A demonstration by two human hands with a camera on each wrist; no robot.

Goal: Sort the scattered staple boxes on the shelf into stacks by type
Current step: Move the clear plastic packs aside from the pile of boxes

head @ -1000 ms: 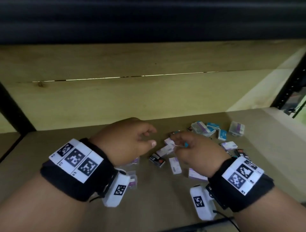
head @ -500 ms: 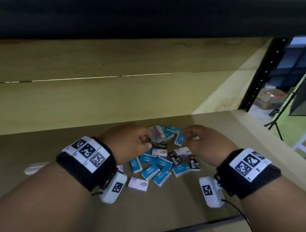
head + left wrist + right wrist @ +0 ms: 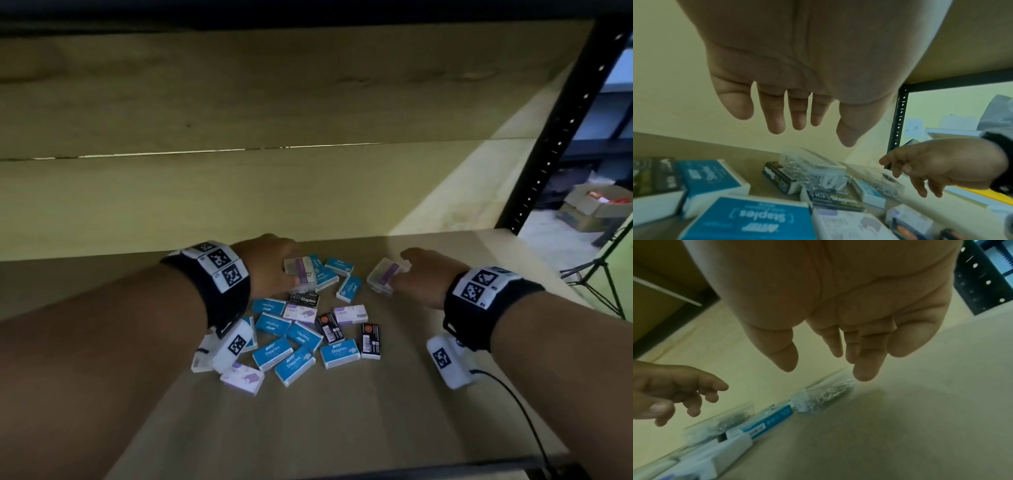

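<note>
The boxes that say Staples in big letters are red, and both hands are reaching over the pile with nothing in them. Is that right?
Not quite. The Staples boxes are blue, not red; the head view shows it. The rest holds: the left hand and the right hand reach over the pile with nothing in them.

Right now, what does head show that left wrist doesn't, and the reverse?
Only head: the marker wristbands, plus a cardboard box and a tripod beyond the shelf. Only left wrist: the left hand from the palm side, fingers straight and holding nothing above a clear box, with metal contents visible inside it. Both: the right hand, the blue Staples boxes, the black Staples box and the black upright.
</note>
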